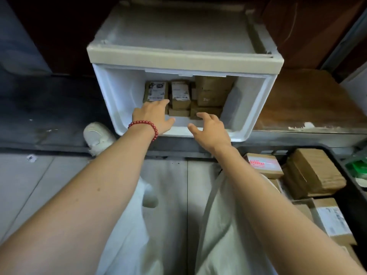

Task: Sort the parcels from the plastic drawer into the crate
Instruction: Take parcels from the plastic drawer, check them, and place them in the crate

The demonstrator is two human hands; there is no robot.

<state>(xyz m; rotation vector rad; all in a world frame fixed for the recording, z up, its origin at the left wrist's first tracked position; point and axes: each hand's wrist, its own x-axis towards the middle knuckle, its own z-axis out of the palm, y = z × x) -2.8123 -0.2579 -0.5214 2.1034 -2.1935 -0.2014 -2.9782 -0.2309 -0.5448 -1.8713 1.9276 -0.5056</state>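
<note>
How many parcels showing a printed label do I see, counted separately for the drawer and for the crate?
Drawer labelled parcels: 2
Crate labelled parcels: 2
Total: 4

Plastic drawer (256, 108): one, white. Parcels in drawer (179, 94): six visible, all brown card. Two carry white labels, four are plain; any behind them can't be counted. Crate (349, 181): one, black. Parcels in crate (315, 173): at least four, with more cut off at the frame edge. Hands: two, left hand (153, 116) and right hand (210, 130). Red bead bracelet (155, 131): one. White shoe (97, 135): one.
</note>
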